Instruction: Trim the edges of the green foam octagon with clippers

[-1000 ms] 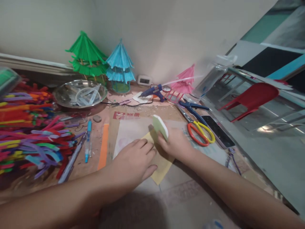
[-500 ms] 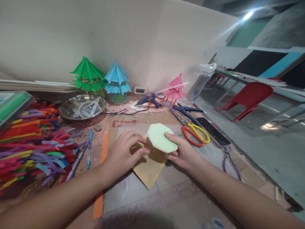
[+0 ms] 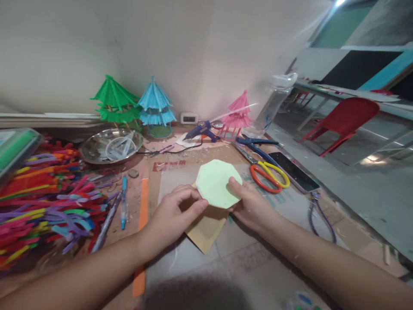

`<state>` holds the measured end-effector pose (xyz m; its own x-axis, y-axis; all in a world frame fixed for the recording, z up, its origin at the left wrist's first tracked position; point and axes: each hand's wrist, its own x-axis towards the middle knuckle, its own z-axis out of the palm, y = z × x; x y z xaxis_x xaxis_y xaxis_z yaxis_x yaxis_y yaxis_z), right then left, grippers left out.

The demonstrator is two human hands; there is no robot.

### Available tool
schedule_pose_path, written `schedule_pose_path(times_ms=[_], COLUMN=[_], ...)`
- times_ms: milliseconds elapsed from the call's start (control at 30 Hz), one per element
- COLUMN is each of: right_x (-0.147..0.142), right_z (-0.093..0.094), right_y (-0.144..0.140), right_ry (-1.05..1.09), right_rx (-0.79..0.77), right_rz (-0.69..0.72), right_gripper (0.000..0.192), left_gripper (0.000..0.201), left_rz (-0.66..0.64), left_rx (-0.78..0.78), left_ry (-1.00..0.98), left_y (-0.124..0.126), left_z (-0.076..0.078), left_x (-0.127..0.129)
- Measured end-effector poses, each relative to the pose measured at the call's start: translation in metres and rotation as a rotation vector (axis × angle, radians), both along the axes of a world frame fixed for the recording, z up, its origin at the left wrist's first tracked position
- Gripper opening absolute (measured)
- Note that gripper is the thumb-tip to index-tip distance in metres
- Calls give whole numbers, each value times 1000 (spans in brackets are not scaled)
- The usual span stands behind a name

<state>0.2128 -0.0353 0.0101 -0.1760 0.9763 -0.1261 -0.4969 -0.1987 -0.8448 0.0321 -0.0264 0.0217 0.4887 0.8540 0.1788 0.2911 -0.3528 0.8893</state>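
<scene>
A pale green octagonal piece of card (image 3: pixel 217 183), made of several stacked layers by its thick edge, is held above the worktop. My right hand (image 3: pixel 253 204) grips it at the right side, thumb on the top face and fingers beneath. At its lower left edge, my left hand (image 3: pixel 183 206) pinches with thumb and curled fingers; the fingertips are partly hidden behind the card. Under both hands a tan square of paper (image 3: pixel 206 234) lies turned cornerwise on the work surface.
Scissors (image 3: pixel 266 176), pliers (image 3: pixel 254 148) and a phone (image 3: pixel 293 172) lie to the right. Behind are a glue gun (image 3: pixel 203 130) and green, blue and pink paper pavilions (image 3: pixel 156 107). Pipe cleaners (image 3: pixel 48 202), pens (image 3: pixel 124 202) and a metal dish (image 3: pixel 111 146) sit left.
The octagon has tilted to show its face more fully. My left hand has moved right, from apart to touching its edge. The view has shifted slightly.
</scene>
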Motion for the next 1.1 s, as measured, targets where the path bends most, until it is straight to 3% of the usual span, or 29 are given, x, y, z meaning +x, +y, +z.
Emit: schedule_pose_path(times_ms=[133,367,500,700,833,900,1000,1100], right_x=[-9,-7,-8,-11,-6,0,12,20], right_z=[5,0,-1,-1,0,3,7,6], right_y=[-10,-4,-5,-9,-9,-6,2,11], right_ry=[23,143,131,18,-170,-367,-677,-884], right_rx=[82,-146,-79,33,67,133,290,350], right_rz=[13,122,136,168,130,7,-239,-257], right_gripper=[33,27,27,28,24,17,17,26], left_gripper=[24,23,21,25,16,11,11,19], left_rz=[-7,-14,74,162,145,118,-10,-144], left_rx=[-24,1,-31,53,120,217,442,572], left_ry=[-24,-26,19,84,90,140,341,547], left_y=[-2,1,2,2,3,3,-2,-9], left_z=[0,-4,-7,-10,-10,-8,-5,-5], left_x=[2,0,1,1,-1,-3,-4,-2])
